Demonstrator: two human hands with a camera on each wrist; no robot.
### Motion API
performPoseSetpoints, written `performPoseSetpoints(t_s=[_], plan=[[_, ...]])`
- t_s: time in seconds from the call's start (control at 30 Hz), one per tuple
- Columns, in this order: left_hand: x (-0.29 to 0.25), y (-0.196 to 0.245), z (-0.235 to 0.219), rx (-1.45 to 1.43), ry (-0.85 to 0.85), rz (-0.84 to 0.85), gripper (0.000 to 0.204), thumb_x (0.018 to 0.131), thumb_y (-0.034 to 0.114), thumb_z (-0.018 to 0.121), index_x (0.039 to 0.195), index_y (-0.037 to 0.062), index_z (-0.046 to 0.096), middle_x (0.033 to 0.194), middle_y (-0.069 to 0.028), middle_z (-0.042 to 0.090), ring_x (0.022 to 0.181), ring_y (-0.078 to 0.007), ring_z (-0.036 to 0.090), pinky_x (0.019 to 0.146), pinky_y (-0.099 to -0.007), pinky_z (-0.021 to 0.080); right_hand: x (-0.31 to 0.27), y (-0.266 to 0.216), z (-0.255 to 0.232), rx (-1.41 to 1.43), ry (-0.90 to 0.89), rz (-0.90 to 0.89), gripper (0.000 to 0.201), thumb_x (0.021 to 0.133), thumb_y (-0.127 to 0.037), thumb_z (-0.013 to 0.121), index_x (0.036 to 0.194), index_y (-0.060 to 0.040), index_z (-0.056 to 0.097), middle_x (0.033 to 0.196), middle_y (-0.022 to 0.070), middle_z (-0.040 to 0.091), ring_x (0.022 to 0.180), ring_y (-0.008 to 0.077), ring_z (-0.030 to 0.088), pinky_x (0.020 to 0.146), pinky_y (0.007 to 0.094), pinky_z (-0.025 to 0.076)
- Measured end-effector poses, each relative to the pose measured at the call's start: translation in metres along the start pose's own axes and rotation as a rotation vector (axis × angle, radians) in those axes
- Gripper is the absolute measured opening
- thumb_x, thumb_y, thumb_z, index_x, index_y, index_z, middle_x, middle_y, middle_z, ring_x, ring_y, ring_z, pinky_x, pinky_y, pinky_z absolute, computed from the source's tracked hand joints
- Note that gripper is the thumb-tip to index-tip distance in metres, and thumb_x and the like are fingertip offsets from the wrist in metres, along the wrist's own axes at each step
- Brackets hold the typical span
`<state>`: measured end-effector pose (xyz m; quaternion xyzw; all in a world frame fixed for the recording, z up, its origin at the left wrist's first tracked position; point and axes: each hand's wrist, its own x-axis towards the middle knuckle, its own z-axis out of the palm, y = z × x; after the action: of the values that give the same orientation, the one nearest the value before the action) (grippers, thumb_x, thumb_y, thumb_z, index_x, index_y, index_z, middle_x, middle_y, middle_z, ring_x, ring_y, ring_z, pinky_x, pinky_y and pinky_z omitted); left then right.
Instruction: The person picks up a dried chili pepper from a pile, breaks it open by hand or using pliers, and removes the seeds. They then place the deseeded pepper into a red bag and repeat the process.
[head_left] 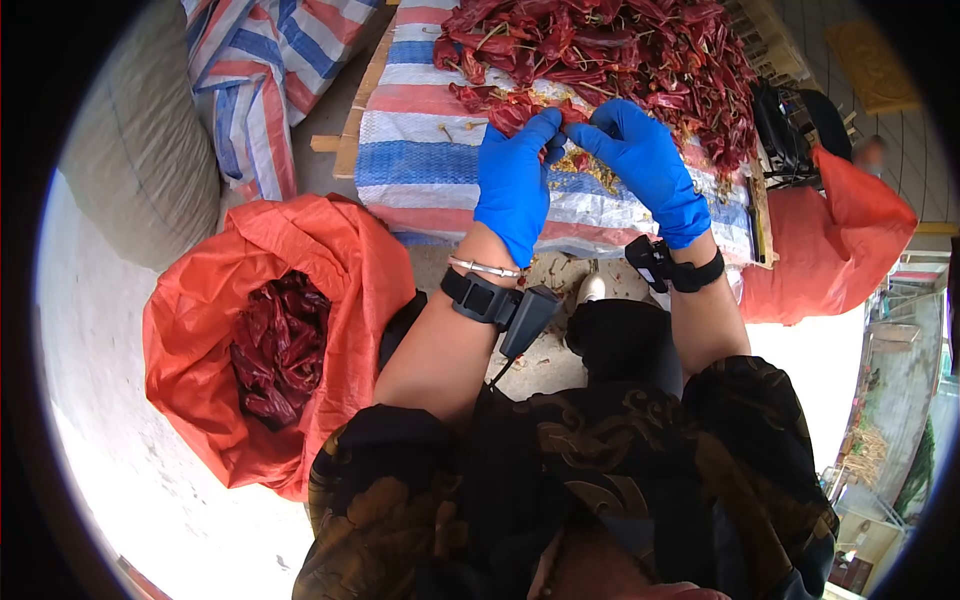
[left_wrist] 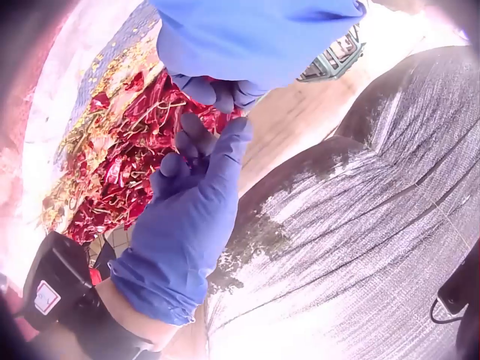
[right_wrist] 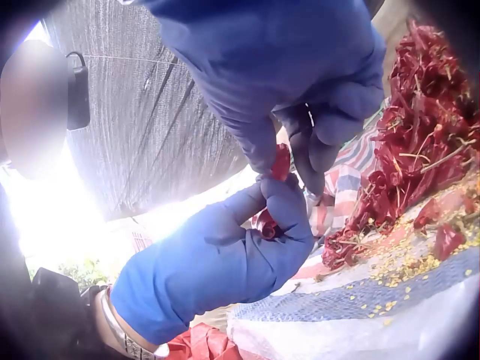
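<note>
Beside the dried red-chilli heap [head_left: 640, 70], a red pod [right_wrist: 280, 162], finger-pinched by blue-gloved left hand [head_left: 518, 180] and right hand [head_left: 648, 165], may be torn by overpulling.

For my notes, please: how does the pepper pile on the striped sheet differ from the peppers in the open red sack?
The pepper pile spreads across the striped sheet; the sack peppers lie inside the red sack. The pepper pile shows many pale stems; the sack peppers show none plainly. The pepper pile looks brighter, the sack peppers darker. Both are red and wrinkled.
</note>
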<state>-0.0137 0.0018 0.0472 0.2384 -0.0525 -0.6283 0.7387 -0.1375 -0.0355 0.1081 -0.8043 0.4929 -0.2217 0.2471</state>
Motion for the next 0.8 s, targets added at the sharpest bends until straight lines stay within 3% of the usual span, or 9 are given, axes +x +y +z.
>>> performPoseSetpoints(t_s=[0.1,0.23,0.33,0.4,0.57,0.63,0.7,0.77,0.8], plan=[[0.0,-0.002,0.0,0.035,-0.052,-0.053,0.013,0.077,0.008,0.063,0.088,0.0059,0.058,0.075,-0.0028,0.057,0.066,-0.011,0.052,0.06,-0.0225,0.041,0.001,0.007,0.001,0.205,-0.122,-0.208,0.023,0.081,-0.026,0.059,0.079,-0.0033,0.059,0.064,0.0083,0.053,0.059,0.012,0.051,0.056,0.0277,0.042],[0.004,-0.005,-0.006,0.02,-0.199,-0.193,0.015,0.079,0.007,0.06,0.092,0.0019,0.058,0.074,-0.0024,0.055,0.064,-0.011,0.051,0.057,-0.0216,0.042,-0.002,0.002,-0.004,0.047,-0.173,-0.218,0.022,0.085,-0.022,0.054,0.077,-0.0021,0.059,0.067,0.0072,0.056,0.061,0.0129,0.053,0.057,0.0281,0.043],[0.003,-0.011,-0.004,-0.271,-0.138,-0.219,0.014,0.081,0.007,0.058,0.093,-0.0002,0.056,0.075,-0.0031,0.054,0.064,-0.0114,0.051,0.056,-0.0205,0.044,-0.006,-0.003,0.002,0.364,-0.247,-0.011,0.021,0.084,-0.02,0.054,0.078,-0.0017,0.06,0.069,0.0049,0.058,0.063,0.0137,0.056,0.057,0.0279,0.043],[0.004,-0.016,-0.007,-0.308,-0.091,-0.216,0.013,0.082,0.007,0.057,0.093,0.0002,0.056,0.076,-0.0038,0.054,0.064,-0.0116,0.051,0.056,-0.02,0.045,-0.012,0.0,0.027,1.073,-0.038,0.206,0.018,0.084,-0.018,0.053,0.079,-0.0024,0.06,0.067,0.0033,0.058,0.063,0.0122,0.055,0.057,0.0263,0.043],[0.009,-0.017,-0.015,-0.433,0.07,-0.212,0.01,0.083,0.009,0.056,0.091,0.0023,0.054,0.076,-0.005,0.053,0.064,-0.0124,0.051,0.056,-0.0207,0.045,-0.005,0.03,0.055,1.544,-0.047,0.371,0.027,0.084,-0.021,0.052,0.061,-0.0059,0.051,0.054,0.0015,0.047,0.044,0.01,0.034,0.041,0.0225,0.026],[0.014,-0.015,-0.021,-0.562,-0.093,-0.195,0.01,0.083,0.009,0.057,0.09,0.0031,0.053,0.074,-0.0049,0.052,0.065,-0.0136,0.051,0.059,-0.0236,0.045,-0.007,0.019,0.062,1.534,0.043,0.421,0.029,0.084,-0.023,0.053,0.06,-0.0064,0.052,0.053,0.0013,0.047,0.044,0.0095,0.036,0.041,0.0226,0.027],[0.015,-0.015,-0.025,-0.53,-0.084,-0.177,0.011,0.083,0.01,0.057,0.09,0.0033,0.053,0.074,-0.0048,0.052,0.067,-0.0139,0.051,0.06,-0.0251,0.045,-0.006,0.013,0.06,1.52,0.135,0.469,0.031,0.083,-0.026,0.054,0.059,-0.007,0.052,0.053,0.001,0.047,0.045,0.0091,0.037,0.042,0.0228,0.028],[0.015,-0.013,-0.025,-0.501,-0.075,-0.163,0.012,0.082,0.011,0.057,0.09,0.0034,0.054,0.074,-0.0046,0.052,0.068,-0.0141,0.051,0.062,-0.0266,0.044,0.0,0.017,0.045,0.725,0.036,0.187,0.034,0.08,-0.034,0.057,0.061,-0.005,0.054,0.055,0.0045,0.051,0.048,0.0154,0.047,0.045,0.0276,0.036],[0.015,-0.01,-0.023,-0.473,0.057,-0.134,0.012,0.083,0.011,0.057,0.091,0.0034,0.054,0.077,-0.0047,0.054,0.07,-0.0141,0.052,0.064,-0.027,0.045,0.004,0.019,0.037,0.723,0.037,0.188,0.034,0.08,-0.034,0.057,0.061,-0.005,0.054,0.055,0.0045,0.051,0.048,0.0154,0.047,0.045,0.0276,0.036]])
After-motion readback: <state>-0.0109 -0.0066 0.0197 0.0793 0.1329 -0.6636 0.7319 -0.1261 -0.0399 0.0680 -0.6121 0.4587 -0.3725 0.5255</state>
